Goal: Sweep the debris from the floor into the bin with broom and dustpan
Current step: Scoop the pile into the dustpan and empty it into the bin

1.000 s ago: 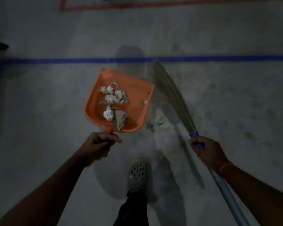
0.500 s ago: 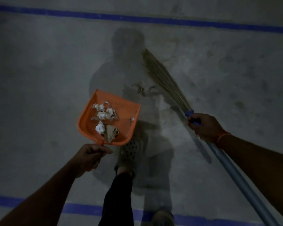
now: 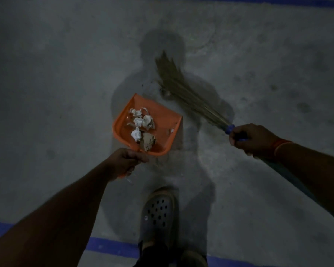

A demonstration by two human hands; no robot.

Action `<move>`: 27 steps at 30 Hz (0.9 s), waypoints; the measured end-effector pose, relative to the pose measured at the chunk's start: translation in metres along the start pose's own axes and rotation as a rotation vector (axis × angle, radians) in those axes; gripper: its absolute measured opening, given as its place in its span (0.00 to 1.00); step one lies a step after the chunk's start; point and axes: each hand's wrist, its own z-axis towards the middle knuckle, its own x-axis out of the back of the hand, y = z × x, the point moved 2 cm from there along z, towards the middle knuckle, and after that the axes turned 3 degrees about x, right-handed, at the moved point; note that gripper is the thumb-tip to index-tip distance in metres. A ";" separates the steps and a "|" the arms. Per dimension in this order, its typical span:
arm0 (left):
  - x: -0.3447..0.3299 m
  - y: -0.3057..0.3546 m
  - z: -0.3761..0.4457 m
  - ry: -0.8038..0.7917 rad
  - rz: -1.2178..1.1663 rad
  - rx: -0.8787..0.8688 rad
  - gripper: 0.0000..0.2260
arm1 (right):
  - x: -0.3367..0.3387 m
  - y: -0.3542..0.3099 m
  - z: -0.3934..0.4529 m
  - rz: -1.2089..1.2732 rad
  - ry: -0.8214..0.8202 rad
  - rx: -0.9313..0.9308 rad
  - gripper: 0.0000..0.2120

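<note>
My left hand [image 3: 123, 162] grips the handle of an orange dustpan [image 3: 163, 120], held over the grey floor. Inside the pan lie crumpled white paper scraps [image 3: 142, 121] and a brownish chunk [image 3: 147, 144]. My right hand [image 3: 253, 139] holds the broom [image 3: 183, 89] at its blue collar, the grey pole running back under my forearm. Its straw bristles point up and left, their tips over a small patch of dark debris [image 3: 165, 91] on the floor just beyond the pan's open edge. No bin is in view.
My foot in a grey perforated clog [image 3: 158, 214] stands below the pan. A blue floor line [image 3: 112, 245] runs along the bottom, another blue line [image 3: 278, 0] along the top edge. My shadow falls across the concrete in the middle.
I have stepped back and the view has tilted down: the far blue line has slid to the top edge. The pan stays in my left hand, and the broom has swung over the debris patch.
</note>
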 end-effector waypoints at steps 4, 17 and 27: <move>0.001 0.018 0.026 -0.001 0.010 -0.038 0.15 | -0.004 0.014 -0.020 -0.040 -0.056 0.061 0.07; 0.021 0.094 -0.013 -0.010 -0.052 -0.145 0.14 | 0.032 -0.015 -0.049 -0.101 0.094 0.221 0.11; 0.118 0.224 -0.082 0.031 -0.127 -0.259 0.15 | 0.128 -0.152 -0.028 -0.133 0.149 0.247 0.17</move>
